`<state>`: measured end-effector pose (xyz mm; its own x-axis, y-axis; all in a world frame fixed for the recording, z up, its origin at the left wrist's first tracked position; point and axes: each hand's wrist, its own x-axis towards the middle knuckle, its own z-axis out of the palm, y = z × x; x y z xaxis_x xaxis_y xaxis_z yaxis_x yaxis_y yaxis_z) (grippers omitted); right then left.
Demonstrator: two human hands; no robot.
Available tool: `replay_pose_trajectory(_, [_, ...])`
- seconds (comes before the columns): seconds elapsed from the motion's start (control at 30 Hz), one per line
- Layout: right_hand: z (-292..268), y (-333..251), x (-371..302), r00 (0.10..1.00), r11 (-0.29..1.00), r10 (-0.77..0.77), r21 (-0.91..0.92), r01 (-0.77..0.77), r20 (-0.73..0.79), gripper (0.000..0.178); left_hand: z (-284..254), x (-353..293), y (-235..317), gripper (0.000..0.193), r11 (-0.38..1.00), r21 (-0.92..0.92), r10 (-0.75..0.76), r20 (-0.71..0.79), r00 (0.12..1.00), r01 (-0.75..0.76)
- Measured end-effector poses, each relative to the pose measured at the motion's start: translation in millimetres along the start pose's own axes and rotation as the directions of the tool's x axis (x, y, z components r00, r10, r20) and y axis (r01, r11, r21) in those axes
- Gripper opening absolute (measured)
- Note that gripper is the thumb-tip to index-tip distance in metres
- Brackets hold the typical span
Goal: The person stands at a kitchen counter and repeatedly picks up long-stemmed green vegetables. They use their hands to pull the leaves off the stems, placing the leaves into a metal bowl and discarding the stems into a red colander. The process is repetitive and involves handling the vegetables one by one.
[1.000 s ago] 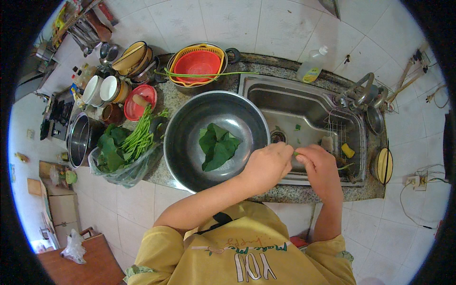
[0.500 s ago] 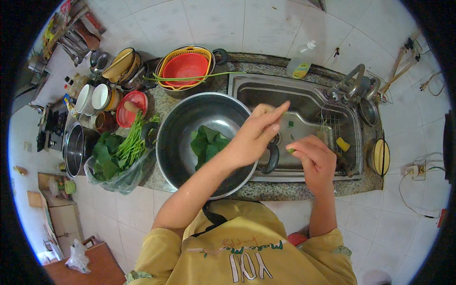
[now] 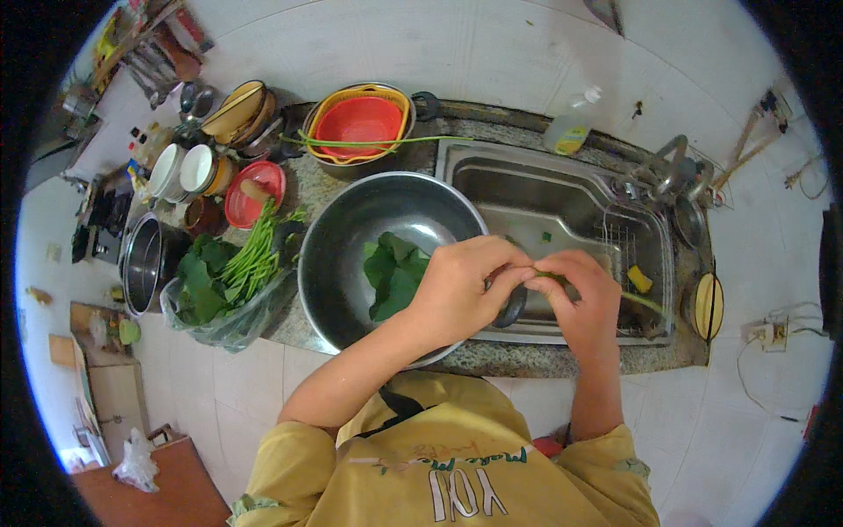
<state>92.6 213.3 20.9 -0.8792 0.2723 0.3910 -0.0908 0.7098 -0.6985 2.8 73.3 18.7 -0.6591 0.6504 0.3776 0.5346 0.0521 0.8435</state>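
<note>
Fingers (image 3: 518, 279) of the left hand (image 3: 461, 290) are pinched nearly closed, and their tips meet the tips of the right hand (image 3: 580, 285), which is curled and pinched too. Both pinch one thin green stem (image 3: 645, 303); its near end is between the fingertips, and its tail pokes out past the right hand, over the sink (image 3: 492, 176). Half a second ago the two hands were apart and the left fingers were stretched out; now they are together. Dark green leaves (image 3: 397, 279) lie in the big metal bowl (image 3: 332, 294), just as before. That bowl is round, smooth and shiny, and the sink is shiny metal with soft corners. At the left, one thin, see-through plastic bag (image 3: 230, 334) holds floppy leaves (image 3: 198, 285) and a bundle of straight, thin stems (image 3: 250, 263), too many to count. Behind the big bowl, one round red plastic basin (image 3: 364, 120) sits in one yellow basket (image 3: 409, 104) with holes, and long green stem pieces (image 3: 386, 142) lie across the top. Two white bowls (image 3: 198, 167) show their round mouths. One yellow sponge (image 3: 639, 279) is in the sink, and one clear bottle (image 3: 572, 123) stands behind it.
</note>
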Motion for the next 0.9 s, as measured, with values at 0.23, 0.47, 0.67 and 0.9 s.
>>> replay_pose_trajectory(0.23, [11,-1,14,0.994,0.999,-0.031,-0.039,0.035,0.103,0.012,-36,-14,-23,0.017,0.994,0.109,-0.017,-0.032,0.999,0.020])
replay_pose_trajectory(0.47, [37,-17,30,0.980,0.996,-0.085,-0.018,0.090,0.178,0.011,-51,-27,-29,0.023,0.910,0.386,0.152,0.028,0.988,-0.150])
replay_pose_trajectory(0.67, [43,-26,40,0.971,0.998,-0.029,-0.041,0.040,0.237,0.011,-75,-34,-46,0.015,0.930,0.357,0.147,-0.140,0.979,-0.089])
replay_pose_trajectory(0.9, [49,-40,37,0.990,0.992,-0.094,-0.071,0.102,0.109,0.014,-79,-36,-37,0.010,0.802,-0.419,-0.475,-0.012,0.880,0.427])
